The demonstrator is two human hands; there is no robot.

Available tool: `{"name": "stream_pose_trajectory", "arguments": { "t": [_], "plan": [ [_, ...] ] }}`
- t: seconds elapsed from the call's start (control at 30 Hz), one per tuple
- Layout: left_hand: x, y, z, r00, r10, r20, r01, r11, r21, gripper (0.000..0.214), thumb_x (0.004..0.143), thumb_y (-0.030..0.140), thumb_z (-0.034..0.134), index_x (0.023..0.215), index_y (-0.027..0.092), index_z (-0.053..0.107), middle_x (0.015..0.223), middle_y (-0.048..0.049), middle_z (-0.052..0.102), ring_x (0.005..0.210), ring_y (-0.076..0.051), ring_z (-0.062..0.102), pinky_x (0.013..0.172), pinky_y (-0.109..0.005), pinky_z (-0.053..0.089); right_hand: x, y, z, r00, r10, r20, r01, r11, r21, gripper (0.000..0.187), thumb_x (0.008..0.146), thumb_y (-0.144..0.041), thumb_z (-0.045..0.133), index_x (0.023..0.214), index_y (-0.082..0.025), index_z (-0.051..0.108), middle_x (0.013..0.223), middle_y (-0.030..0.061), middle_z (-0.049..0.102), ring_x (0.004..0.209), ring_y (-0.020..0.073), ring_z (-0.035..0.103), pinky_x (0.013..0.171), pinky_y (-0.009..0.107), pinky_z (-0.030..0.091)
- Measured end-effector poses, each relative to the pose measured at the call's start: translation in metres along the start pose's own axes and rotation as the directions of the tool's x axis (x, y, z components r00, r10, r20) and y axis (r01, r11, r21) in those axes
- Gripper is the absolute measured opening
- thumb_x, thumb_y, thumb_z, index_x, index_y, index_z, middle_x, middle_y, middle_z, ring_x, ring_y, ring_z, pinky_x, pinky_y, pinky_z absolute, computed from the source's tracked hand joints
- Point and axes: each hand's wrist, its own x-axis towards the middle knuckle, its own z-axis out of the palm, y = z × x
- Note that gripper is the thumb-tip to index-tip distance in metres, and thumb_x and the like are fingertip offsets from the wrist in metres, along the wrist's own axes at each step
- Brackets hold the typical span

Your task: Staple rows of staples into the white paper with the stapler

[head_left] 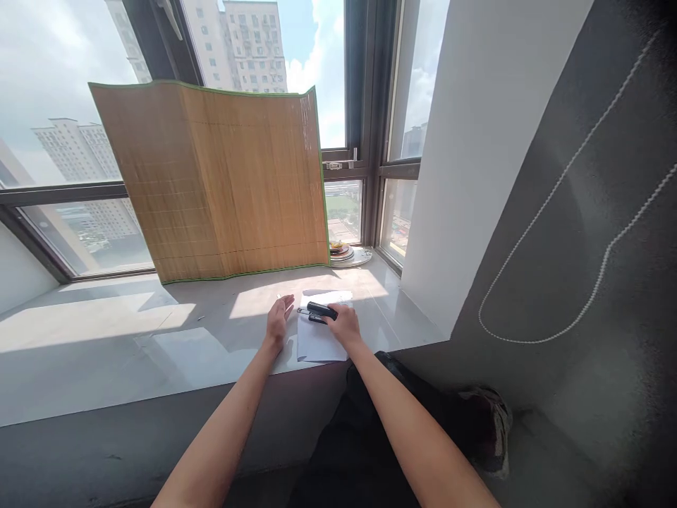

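Observation:
My right hand (345, 326) is wrapped round a black stapler (321, 310), held over white sheets of paper (321, 343) on the windowsill. A metal piece (303, 311) sticks out of the stapler's left end. Just left of the paper is my left hand (278, 322), its palm turned towards the stapler and its fingers curled close together. A thin pale tip shows above those fingers, too small to name. The left hand and the stapler do not touch.
A bamboo mat (227, 183) with green edging stands against the window. Stacked plates (352, 257) sit in the sill's right corner. A bead chain (550, 339) hangs at the right. The pale windowsill (106, 367) ends at a front edge near my legs.

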Motion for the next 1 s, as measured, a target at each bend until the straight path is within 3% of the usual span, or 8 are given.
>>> {"name": "stream_pose_trajectory", "arguments": {
  "t": [0.13, 0.27, 0.4, 0.53, 0.7, 0.9, 0.97, 1.0],
  "plan": [
    [0.000, 0.005, -0.001, 0.997, -0.078, -0.005, 0.077, 0.990, -0.116, 0.027, 0.104, 0.041, 0.056, 0.115, 0.020, 0.068, 0.144, -0.0161, 0.068, 0.135, -0.027, 0.067, 0.120, -0.047, 0.049, -0.010, -0.009, 0.000, 0.961, -0.241, -0.136, 0.229, 0.969, -0.096, 0.023, 0.097, -0.018, 0.067, 0.117, -0.022, 0.079, 0.108, 0.0111, 0.078, 0.110, 0.0310, 0.067, 0.091, 0.038, 0.056],
    [0.001, 0.007, -0.001, 0.936, -0.303, 0.180, 0.336, 0.920, -0.202, 0.033, 0.109, 0.042, 0.052, 0.113, 0.014, 0.070, 0.128, -0.0188, 0.074, 0.122, -0.025, 0.072, 0.115, -0.041, 0.054, -0.014, -0.015, 0.003, 0.825, -0.554, -0.110, 0.522, 0.822, -0.228, 0.034, 0.106, -0.012, 0.053, 0.129, -0.022, 0.075, 0.120, 0.0123, 0.077, 0.113, 0.0302, 0.065, 0.099, 0.044, 0.056],
    [0.003, 0.005, -0.006, 0.877, -0.386, 0.285, 0.450, 0.868, -0.210, 0.035, 0.111, 0.042, 0.050, 0.112, 0.014, 0.072, 0.116, -0.0141, 0.076, 0.106, -0.020, 0.075, 0.104, -0.033, 0.060, -0.012, -0.015, 0.008, 0.693, -0.721, 0.003, 0.678, 0.651, -0.342, 0.038, 0.108, -0.008, 0.048, 0.128, -0.023, 0.076, 0.123, 0.0113, 0.076, 0.111, 0.0282, 0.065, 0.103, 0.045, 0.054],
    [0.005, 0.001, -0.010, 0.864, -0.404, 0.301, 0.468, 0.866, -0.178, 0.028, 0.111, 0.028, 0.051, 0.112, 0.013, 0.074, 0.113, -0.0124, 0.076, 0.100, -0.018, 0.074, 0.095, -0.027, 0.061, -0.012, -0.013, 0.010, 0.600, -0.793, 0.108, 0.766, 0.531, -0.362, 0.033, 0.108, -0.008, 0.052, 0.126, -0.022, 0.076, 0.124, 0.0106, 0.075, 0.109, 0.0262, 0.065, 0.105, 0.043, 0.053],
    [0.006, -0.001, -0.011, 0.866, -0.393, 0.308, 0.459, 0.870, -0.178, 0.018, 0.105, 0.019, 0.059, 0.111, 0.015, 0.076, 0.113, -0.0105, 0.078, 0.102, -0.017, 0.075, 0.097, -0.026, 0.060, -0.014, -0.018, 0.007, 0.559, -0.810, 0.175, 0.796, 0.465, -0.388, 0.029, 0.109, -0.009, 0.054, 0.123, -0.023, 0.077, 0.124, 0.0084, 0.075, 0.109, 0.0245, 0.065, 0.106, 0.040, 0.052],
    [0.003, 0.000, -0.010, 0.856, -0.401, 0.326, 0.476, 0.858, -0.194, 0.017, 0.103, 0.015, 0.061, 0.097, 0.012, 0.077, 0.099, -0.0100, 0.078, 0.086, -0.015, 0.073, 0.081, -0.024, 0.060, -0.017, -0.022, 0.007, 0.469, -0.857, 0.213, 0.846, 0.366, -0.388, 0.030, 0.109, -0.007, 0.050, 0.116, -0.020, 0.076, 0.118, 0.0095, 0.075, 0.107, 0.0238, 0.065, 0.103, 0.039, 0.053],
    [0.003, 0.000, -0.011, 0.855, -0.392, 0.339, 0.469, 0.863, -0.185, 0.010, 0.099, 0.015, 0.068, 0.095, 0.010, 0.077, 0.095, -0.0100, 0.077, 0.080, -0.015, 0.071, 0.078, -0.024, 0.059, -0.018, -0.022, 0.008, 0.470, -0.864, 0.181, 0.847, 0.384, -0.366, 0.031, 0.108, -0.005, 0.050, 0.118, -0.020, 0.075, 0.119, 0.0103, 0.075, 0.106, 0.0242, 0.065, 0.102, 0.040, 0.054],
    [0.003, -0.001, -0.011, 0.862, -0.378, 0.337, 0.454, 0.872, -0.185, 0.007, 0.096, 0.015, 0.073, 0.095, 0.010, 0.077, 0.094, -0.0101, 0.077, 0.079, -0.014, 0.070, 0.077, -0.024, 0.058, -0.018, -0.022, 0.008, 0.493, -0.857, 0.146, 0.834, 0.419, -0.360, 0.032, 0.107, -0.004, 0.049, 0.119, -0.020, 0.074, 0.119, 0.0106, 0.074, 0.105, 0.0249, 0.064, 0.101, 0.041, 0.053]
  ]
}}
